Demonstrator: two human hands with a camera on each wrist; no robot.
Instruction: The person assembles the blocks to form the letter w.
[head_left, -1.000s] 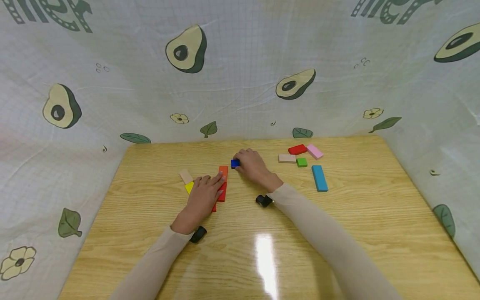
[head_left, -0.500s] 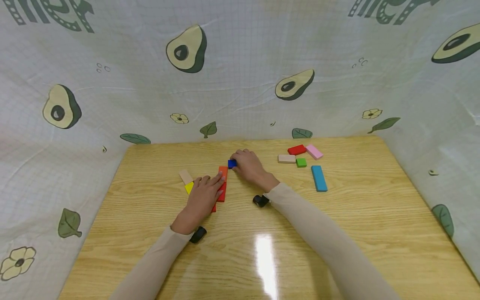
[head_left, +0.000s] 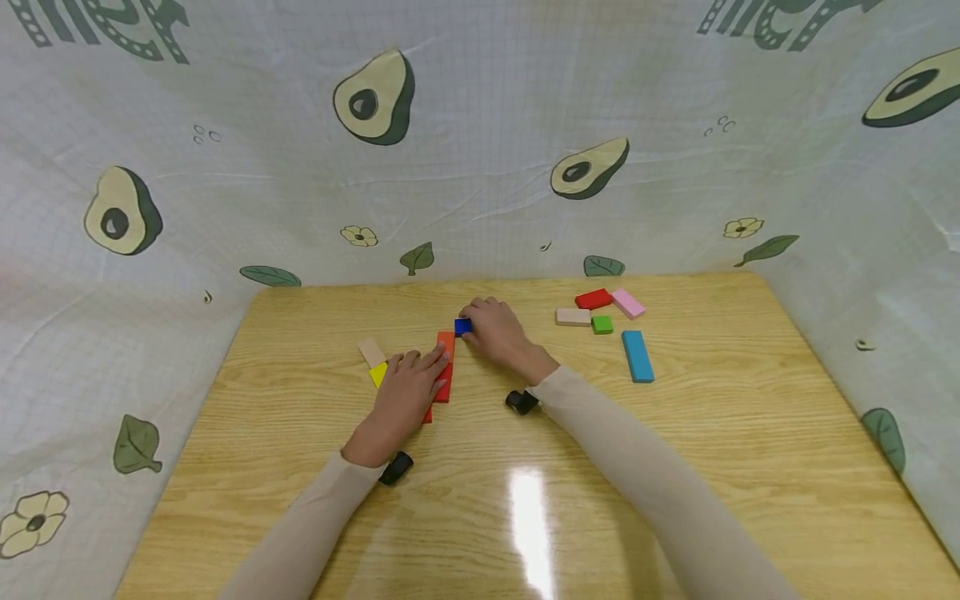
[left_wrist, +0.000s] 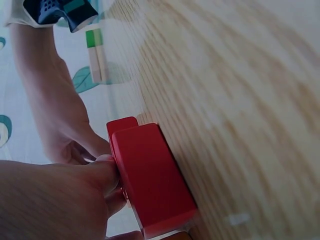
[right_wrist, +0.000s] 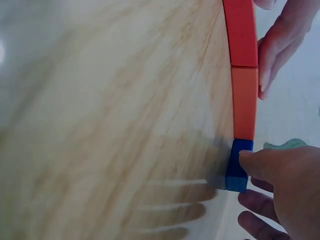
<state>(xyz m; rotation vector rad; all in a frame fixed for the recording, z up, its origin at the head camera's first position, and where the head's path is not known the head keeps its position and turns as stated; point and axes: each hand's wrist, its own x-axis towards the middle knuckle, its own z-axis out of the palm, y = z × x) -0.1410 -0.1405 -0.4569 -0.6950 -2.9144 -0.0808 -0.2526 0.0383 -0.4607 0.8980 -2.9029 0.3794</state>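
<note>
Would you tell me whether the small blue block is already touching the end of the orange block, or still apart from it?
Touching: in the right wrist view the blue block, pinched by the right hand, sits against the end of the orange block.

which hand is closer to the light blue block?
Right. The right hand grips the small dark blue block, left of the light blue block. The left hand lies farther left, on the red blocks.

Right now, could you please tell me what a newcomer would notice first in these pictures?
Two hands meet mid-table over a line of coloured blocks: the right hand pinches a small blue block at the far end of an orange block, while the left hand rests on the red block. To the right lies a loose cluster with a long light-blue block, and an avocado-print cloth surrounds the table.
</note>
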